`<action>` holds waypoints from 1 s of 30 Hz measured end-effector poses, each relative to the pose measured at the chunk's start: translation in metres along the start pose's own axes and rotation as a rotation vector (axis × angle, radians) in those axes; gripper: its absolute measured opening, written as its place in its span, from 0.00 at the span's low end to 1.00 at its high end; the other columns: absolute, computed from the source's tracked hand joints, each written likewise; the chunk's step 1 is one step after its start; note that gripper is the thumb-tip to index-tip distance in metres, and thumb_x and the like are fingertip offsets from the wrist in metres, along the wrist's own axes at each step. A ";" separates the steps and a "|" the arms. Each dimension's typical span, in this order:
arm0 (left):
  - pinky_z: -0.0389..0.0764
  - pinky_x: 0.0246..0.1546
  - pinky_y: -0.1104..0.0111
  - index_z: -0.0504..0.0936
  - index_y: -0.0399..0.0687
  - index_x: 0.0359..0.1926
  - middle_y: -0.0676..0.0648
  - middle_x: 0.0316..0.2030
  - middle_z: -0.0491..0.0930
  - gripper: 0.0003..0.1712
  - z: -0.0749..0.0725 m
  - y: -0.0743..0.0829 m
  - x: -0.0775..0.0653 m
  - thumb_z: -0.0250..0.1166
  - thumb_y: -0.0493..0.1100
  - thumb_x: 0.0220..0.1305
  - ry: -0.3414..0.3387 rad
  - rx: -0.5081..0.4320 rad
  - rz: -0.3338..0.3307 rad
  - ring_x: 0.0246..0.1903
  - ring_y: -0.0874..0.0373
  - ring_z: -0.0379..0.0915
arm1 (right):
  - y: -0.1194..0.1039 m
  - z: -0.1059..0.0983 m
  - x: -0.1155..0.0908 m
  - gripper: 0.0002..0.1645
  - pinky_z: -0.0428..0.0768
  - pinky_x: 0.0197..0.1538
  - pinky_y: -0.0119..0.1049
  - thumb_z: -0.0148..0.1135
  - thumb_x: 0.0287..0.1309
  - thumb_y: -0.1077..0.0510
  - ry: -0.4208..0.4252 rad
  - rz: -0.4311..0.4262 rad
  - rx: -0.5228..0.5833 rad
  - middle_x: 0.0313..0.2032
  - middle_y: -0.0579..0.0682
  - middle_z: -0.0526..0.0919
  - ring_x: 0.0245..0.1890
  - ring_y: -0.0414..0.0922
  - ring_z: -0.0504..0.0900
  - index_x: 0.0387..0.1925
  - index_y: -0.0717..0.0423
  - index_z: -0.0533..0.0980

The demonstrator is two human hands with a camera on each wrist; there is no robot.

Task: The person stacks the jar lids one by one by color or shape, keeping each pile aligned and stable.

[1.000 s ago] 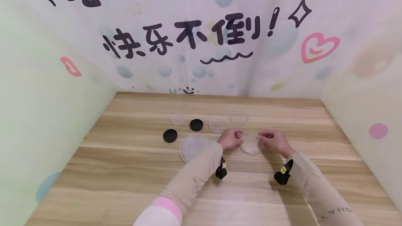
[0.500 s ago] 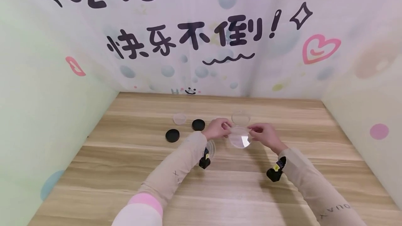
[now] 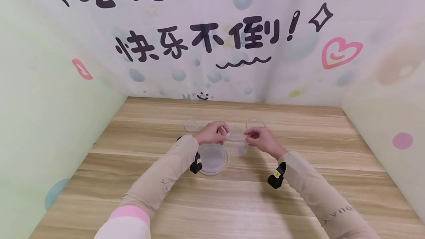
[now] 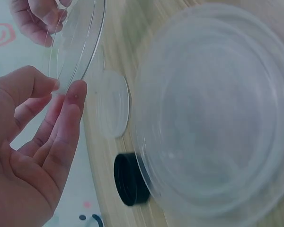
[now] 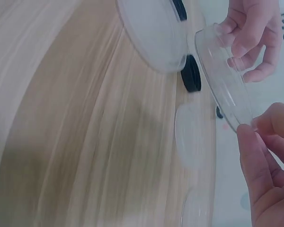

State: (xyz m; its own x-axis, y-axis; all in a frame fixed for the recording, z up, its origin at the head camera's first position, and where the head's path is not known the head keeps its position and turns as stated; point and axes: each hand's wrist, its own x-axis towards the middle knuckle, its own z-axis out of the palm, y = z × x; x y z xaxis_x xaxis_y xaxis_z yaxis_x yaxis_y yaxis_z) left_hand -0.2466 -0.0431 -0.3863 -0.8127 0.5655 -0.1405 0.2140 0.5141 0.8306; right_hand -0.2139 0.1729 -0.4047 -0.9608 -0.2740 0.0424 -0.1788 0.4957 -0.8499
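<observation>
Between both hands is a clear round plastic lid [image 4: 87, 42] with a raised rim, held up off the table. My left hand [image 3: 211, 133] pinches one side of its rim between thumb and fingers. On the opposite side, my right hand [image 3: 263, 141] pinches the rim with thumb and index finger; the lid [image 5: 221, 75] looks tilted in the right wrist view. Below the left wrist lies a larger clear round lid [image 3: 212, 159]. Near the hands a smaller clear lid [image 4: 114, 104] rests on the wood.
Black round caps [image 5: 191, 74] lie beyond the large lid, mostly hidden by the left arm in the head view. A small clear disc [image 3: 191, 125] is at the back left. Another clear lid [image 3: 255, 122] sits behind the right hand. A printed cloth [image 3: 186, 76] hangs behind the table.
Both hands have moved left together, carrying the clear lid from the right of the group to above its middle. The large lid is in fuller view than half a second ago.
</observation>
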 end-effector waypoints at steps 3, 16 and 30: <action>0.78 0.28 0.66 0.71 0.32 0.44 0.43 0.28 0.74 0.15 -0.007 -0.006 -0.008 0.54 0.27 0.52 -0.002 -0.011 0.010 0.25 0.52 0.77 | -0.005 0.009 0.005 0.14 0.79 0.31 0.33 0.56 0.48 0.68 -0.016 -0.028 -0.002 0.29 0.56 0.78 0.29 0.43 0.76 0.38 0.72 0.75; 0.79 0.27 0.62 0.72 0.33 0.43 0.42 0.28 0.73 0.15 -0.023 -0.027 -0.036 0.56 0.27 0.50 0.021 0.037 -0.020 0.24 0.52 0.77 | -0.019 0.042 0.018 0.14 0.76 0.35 0.33 0.57 0.45 0.72 -0.080 -0.152 -0.057 0.30 0.61 0.79 0.30 0.47 0.76 0.38 0.73 0.75; 0.78 0.25 0.68 0.73 0.36 0.40 0.44 0.27 0.73 0.15 -0.026 -0.044 -0.052 0.56 0.26 0.48 0.009 0.123 -0.029 0.22 0.56 0.76 | -0.014 0.068 0.023 0.14 0.77 0.35 0.34 0.57 0.42 0.75 -0.133 -0.216 -0.032 0.28 0.58 0.78 0.29 0.46 0.76 0.36 0.72 0.75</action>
State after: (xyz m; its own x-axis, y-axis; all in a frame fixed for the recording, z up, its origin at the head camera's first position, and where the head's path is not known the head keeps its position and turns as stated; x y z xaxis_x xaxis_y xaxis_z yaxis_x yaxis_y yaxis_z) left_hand -0.2278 -0.1123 -0.4015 -0.8243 0.5436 -0.1582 0.2545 0.6054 0.7541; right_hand -0.2187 0.1037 -0.4277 -0.8637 -0.4812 0.1498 -0.3854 0.4390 -0.8116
